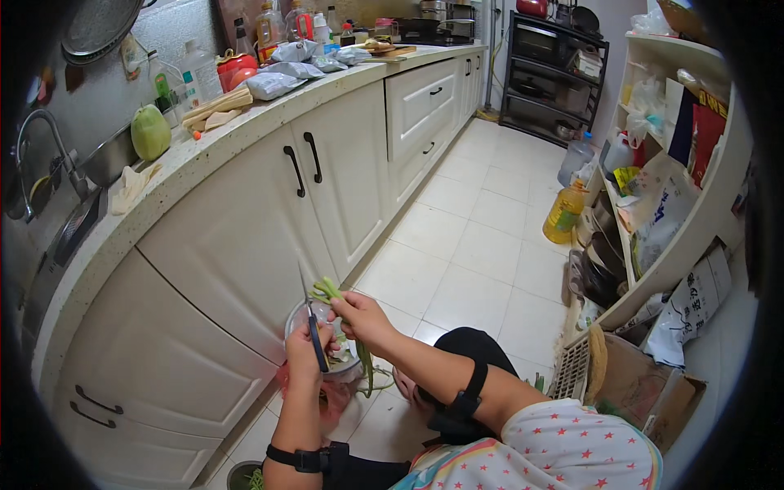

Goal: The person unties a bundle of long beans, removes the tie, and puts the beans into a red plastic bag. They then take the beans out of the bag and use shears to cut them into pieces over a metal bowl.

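Observation:
My left hand [308,350] grips scissors [315,334] with dark handles, the blades pointing up and away. Close beside it, my right hand [361,318] pinches a bunch of long green vegetable stalks [365,361]. Their cut-looking pale ends [329,288] stick out next to the blades, while the rest hangs below the hand. Both hands are over a lined bin [294,318] with scraps inside; its middle is partly hidden by them. A red plastic bag [334,401] lies on the floor beside the bin.
White cabinets [239,257] stand close on the left, under a counter [202,147] with bottles, packets and a green gourd [150,133]. At the bottom edge is a dark bowl [235,474] with green pieces. A crowded shelf [612,300] and an oil jug [563,212] are to the right.

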Motion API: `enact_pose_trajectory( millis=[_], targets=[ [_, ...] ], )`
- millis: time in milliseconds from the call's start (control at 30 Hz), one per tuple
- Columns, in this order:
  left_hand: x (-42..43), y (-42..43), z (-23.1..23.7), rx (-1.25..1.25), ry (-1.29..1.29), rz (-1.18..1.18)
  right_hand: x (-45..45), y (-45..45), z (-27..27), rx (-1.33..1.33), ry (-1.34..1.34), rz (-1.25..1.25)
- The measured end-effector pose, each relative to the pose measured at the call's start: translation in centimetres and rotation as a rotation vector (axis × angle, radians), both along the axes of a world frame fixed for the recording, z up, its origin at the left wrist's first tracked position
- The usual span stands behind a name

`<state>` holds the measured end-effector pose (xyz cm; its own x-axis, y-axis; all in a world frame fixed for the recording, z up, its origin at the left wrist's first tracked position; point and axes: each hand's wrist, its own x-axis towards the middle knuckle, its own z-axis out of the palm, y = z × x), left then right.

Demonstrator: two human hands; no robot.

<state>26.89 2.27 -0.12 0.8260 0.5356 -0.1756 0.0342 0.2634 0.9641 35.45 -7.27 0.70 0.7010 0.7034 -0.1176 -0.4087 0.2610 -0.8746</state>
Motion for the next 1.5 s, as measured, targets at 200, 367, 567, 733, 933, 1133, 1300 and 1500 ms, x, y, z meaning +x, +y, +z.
enact_pose_trajectory(
  millis=[200,367,567,733,933,1133,1300,1500],
  targets=[
    [-2.2,1.5,-0.7,0.008,-0.004,0.046,-0.5,1.9,1.3,0.005,-0.060,0.123],
    [-2.5,1.7,-1.8,0.076,0.085,0.080,1.6,1.9,-0.1,-0.079,-0.131,0.143],
    [-1.1,1.9,-2.7,0.069,0.112,0.084,4.1,1.6,-1.9,-0.116,-0.145,0.171],
    [-0.8,2.6,-3.4,0.196,0.131,-0.069,5.9,1.1,-0.9,-0.159,-0.067,0.189],
    [-1.7,2.6,-4.4,0.337,0.219,-0.139,6.2,1.2,-1.5,-0.297,-0.058,0.186],
    [-2.4,2.4,-4.6,0.449,0.350,-0.197,5.5,1.1,-1.6,-0.338,0.019,0.223],
    [-2.7,2.6,-4.3,0.462,0.397,-0.232,5.3,1.1,-2.1,-0.320,0.054,0.208],
    [-2.9,2.7,-4.3,0.404,0.380,-0.223,4.5,1.2,-2.4,-0.284,0.198,0.150]
  ],
)
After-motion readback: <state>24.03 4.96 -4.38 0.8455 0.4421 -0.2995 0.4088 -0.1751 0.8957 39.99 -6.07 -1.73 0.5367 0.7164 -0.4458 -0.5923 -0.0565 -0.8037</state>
